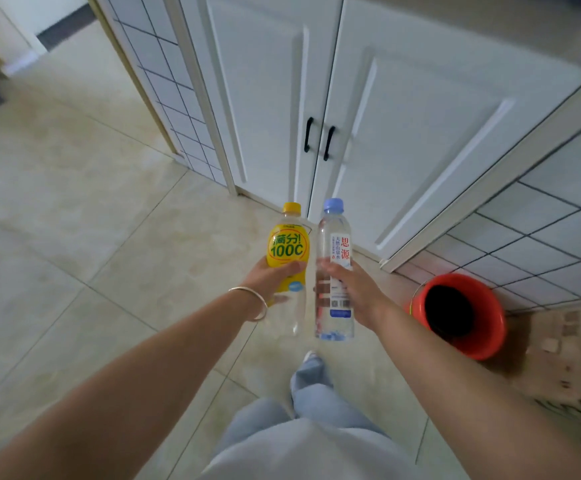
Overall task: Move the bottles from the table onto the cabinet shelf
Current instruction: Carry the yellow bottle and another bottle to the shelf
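Note:
My left hand [271, 278] grips a yellow-labelled bottle [287, 244] with a yellow cap, held upright. My right hand [353, 289] grips a clear water bottle [334, 237] with a pale blue cap and a white label, also upright. The two bottles are side by side, almost touching, in front of a white cabinet [403, 133] whose two doors are closed, with black handles [318, 138] in the middle. No shelf and no table are in view.
A red bucket [458, 317] stands on the floor to the right, against a tiled wall [541, 220]. A patterned mat [566, 355] lies at the far right. Beige floor tiles [74, 254] stretch to the left. My legs and a shoe [311, 358] are below.

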